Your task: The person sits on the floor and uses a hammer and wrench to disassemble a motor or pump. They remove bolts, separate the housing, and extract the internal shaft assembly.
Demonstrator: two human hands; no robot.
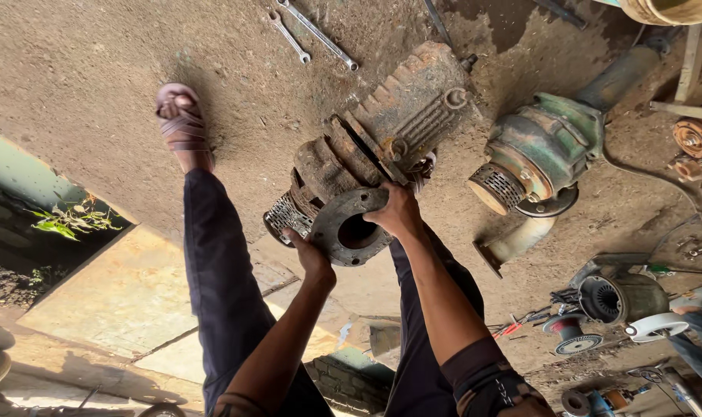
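Observation:
A rusty, finned pump motor [401, 116] lies on the dirt ground between my legs. A round grey flange [343, 245] with a centre hole is at its near end. My left hand [308, 253] grips the flange's lower left rim, beside a perforated strainer [288, 216]. My right hand [397, 210] holds the flange's upper right edge, fingers curled over it. Both hands are closed on the flange.
Two spanners [312, 32] lie on the ground beyond the motor. A green pump [540, 150] with a strainer and a pipe elbow [513, 243] sits to the right. Small motor parts [613, 297], a white tape roll [656, 326] and tools lie at the right. My sandalled foot [181, 123] is at the left.

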